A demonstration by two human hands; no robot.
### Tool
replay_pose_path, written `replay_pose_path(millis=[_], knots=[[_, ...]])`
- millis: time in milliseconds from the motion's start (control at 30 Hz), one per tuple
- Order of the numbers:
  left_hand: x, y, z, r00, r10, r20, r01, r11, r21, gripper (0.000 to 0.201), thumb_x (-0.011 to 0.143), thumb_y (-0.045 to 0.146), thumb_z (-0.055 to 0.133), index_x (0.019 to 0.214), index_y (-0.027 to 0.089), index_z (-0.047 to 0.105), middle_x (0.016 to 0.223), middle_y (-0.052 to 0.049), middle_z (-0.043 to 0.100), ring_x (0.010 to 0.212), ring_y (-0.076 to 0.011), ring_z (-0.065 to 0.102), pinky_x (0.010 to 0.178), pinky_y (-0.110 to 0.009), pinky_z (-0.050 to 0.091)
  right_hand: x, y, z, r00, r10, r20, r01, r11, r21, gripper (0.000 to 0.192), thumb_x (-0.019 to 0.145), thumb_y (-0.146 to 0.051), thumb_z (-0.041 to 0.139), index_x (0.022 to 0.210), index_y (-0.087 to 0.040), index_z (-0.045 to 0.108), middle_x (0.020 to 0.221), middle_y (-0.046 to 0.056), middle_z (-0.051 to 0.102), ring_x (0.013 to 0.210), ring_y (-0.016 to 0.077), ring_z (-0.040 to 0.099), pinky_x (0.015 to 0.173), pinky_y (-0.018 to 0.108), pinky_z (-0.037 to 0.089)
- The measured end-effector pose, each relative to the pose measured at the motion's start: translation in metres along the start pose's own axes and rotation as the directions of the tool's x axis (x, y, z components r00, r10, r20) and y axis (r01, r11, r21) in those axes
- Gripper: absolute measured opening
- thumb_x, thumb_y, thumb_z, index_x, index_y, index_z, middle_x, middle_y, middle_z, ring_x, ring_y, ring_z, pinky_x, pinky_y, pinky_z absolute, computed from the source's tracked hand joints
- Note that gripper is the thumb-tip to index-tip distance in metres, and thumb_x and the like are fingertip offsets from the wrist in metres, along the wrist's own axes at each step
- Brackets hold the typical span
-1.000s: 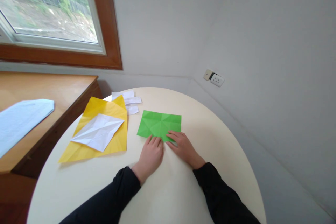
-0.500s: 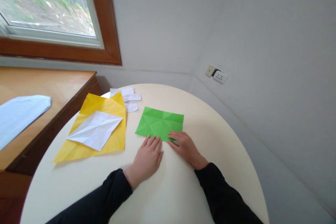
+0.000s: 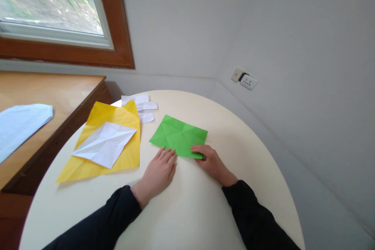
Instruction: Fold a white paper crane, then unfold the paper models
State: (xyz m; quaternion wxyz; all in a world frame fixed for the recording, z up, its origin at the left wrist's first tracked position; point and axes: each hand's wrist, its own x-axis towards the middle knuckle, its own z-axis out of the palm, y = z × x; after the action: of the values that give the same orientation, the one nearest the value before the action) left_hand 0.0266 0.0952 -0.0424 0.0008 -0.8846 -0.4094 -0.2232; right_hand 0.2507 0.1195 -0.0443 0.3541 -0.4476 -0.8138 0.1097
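- The round cream table [image 3: 205, 211] fills the lower half of the view, its far edge close to the grey wall.
- A wooden desk [image 3: 58, 93] stands against the table's left edge, under the window; a pale blue sheet [image 3: 20, 125] lies on the desk's left part.
- A yellow sheet [image 3: 117, 152] lies flat near the table's left edge, with a creased white sheet [image 3: 105, 144] on top of it.
- The green paper [image 3: 178, 134], creased in a star of folds, lies flat near the middle of the table, just right of the yellow sheet.
- The left hand [image 3: 159, 172] lies palm down with its fingers stretched out flat; the fingertips touch the green paper's near edge, gripping nothing.
- The right hand [image 3: 212, 164] rests on the table with fingers slightly curled, pressing down on the paper's near right corner.
- Small white paper strips [image 3: 145, 106] lie at the table's far left edge, behind the yellow sheet.
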Motion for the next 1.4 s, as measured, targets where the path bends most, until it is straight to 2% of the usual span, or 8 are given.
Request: replay_pose_path(millis=[133,300,533,733,900,1100,1267,1400], knots=[[0.001,0.003,-0.004,1.000,-0.002,-0.004,0.002,1.000,0.031,0.028,0.087,0.017,0.038,0.105,0.013,0.060,0.113,-0.014,0.061,0.111,-0.0245,0.053,0.103,-0.047,0.036,-0.001,-0.002,-0.001,0.999,-0.043,-0.001,0.043,0.999,0.004,0.021,0.074,-0.009,0.057,0.087,-0.022,0.068,0.089,0.005,0.072,0.087,0.0210,0.065,0.080,0.038,0.051],[0.003,0.008,-0.011,1.000,-0.002,0.009,0.001,1.000,0.030,0.024,0.087,0.017,0.039,0.099,0.013,0.060,0.096,-0.011,0.062,0.099,-0.0226,0.056,0.102,-0.044,0.038,0.001,-0.017,-0.002,0.997,-0.082,0.013,0.083,0.996,-0.040,0.015,0.080,-0.013,0.054,0.084,-0.020,0.066,0.081,0.005,0.071,0.077,0.0194,0.063,0.073,0.035,0.050],[-0.003,0.011,-0.015,1.000,0.008,-0.013,-0.007,0.995,0.099,0.031,0.091,0.025,0.036,0.110,0.013,0.057,0.105,-0.012,0.064,0.103,-0.0241,0.056,0.102,-0.045,0.035,0.002,-0.025,-0.004,0.992,-0.097,0.084,0.099,0.995,-0.021,0.014,0.077,-0.012,0.056,0.085,-0.020,0.065,0.084,0.004,0.070,0.080,0.0200,0.062,0.076,0.036,0.048],[-0.012,0.013,-0.013,0.999,0.008,0.053,-0.016,0.989,0.150,0.036,0.091,0.027,0.037,0.117,0.011,0.055,0.118,-0.013,0.061,0.114,-0.0269,0.051,0.105,-0.047,0.028,0.002,-0.024,-0.010,0.994,-0.012,0.105,0.000,0.994,0.111,0.009,0.080,-0.021,0.059,0.084,-0.022,0.066,0.087,0.003,0.071,0.085,0.0193,0.063,0.081,0.035,0.047],[-0.013,0.015,-0.015,0.998,-0.001,0.066,-0.010,0.987,0.163,0.037,0.091,0.028,0.037,0.117,0.011,0.056,0.119,-0.012,0.060,0.115,-0.0259,0.050,0.105,-0.047,0.028,0.002,-0.019,-0.008,0.988,0.098,0.123,-0.119,0.977,0.179,0.015,0.084,-0.028,0.055,0.083,-0.019,0.066,0.084,0.005,0.070,0.080,0.0181,0.061,0.077,0.033,0.046],[-0.011,0.017,-0.017,0.995,-0.020,0.094,0.001,0.982,0.190,0.037,0.092,0.028,0.035,0.118,0.011,0.056,0.121,-0.011,0.060,0.116,-0.0248,0.049,0.105,-0.045,0.028,0.005,-0.016,-0.001,0.975,0.208,0.084,-0.219,0.963,0.160,0.030,0.085,-0.032,0.051,0.058,-0.018,0.052,0.059,-0.001,0.053,0.058,0.0128,0.047,0.057,0.025,0.037],[-0.011,0.016,-0.016,0.995,-0.030,0.098,0.011,0.982,0.190,0.036,0.092,0.028,0.036,0.118,0.012,0.055,0.121,-0.010,0.060,0.116,-0.0245,0.049,0.105,-0.046,0.027,0.011,-0.017,0.008,0.972,0.233,0.005,-0.233,0.968,0.089,0.032,0.085,-0.033,0.050,0.056,-0.019,0.046,0.054,-0.003,0.047,0.053,0.0119,0.042,0.053,0.025,0.033],[-0.011,0.017,-0.016,0.994,-0.030,0.100,0.010,0.982,0.189,0.036,0.091,0.026,0.036,0.118,0.012,0.056,0.121,-0.010,0.060,0.116,-0.0247,0.049,0.105,-0.046,0.027,0.015,-0.016,0.015,0.979,0.199,-0.050,-0.200,0.979,-0.032,0.028,0.087,-0.033,0.046,0.063,-0.019,0.051,0.063,0.001,0.056,0.060,0.0147,0.048,0.060,0.027,0.038]])
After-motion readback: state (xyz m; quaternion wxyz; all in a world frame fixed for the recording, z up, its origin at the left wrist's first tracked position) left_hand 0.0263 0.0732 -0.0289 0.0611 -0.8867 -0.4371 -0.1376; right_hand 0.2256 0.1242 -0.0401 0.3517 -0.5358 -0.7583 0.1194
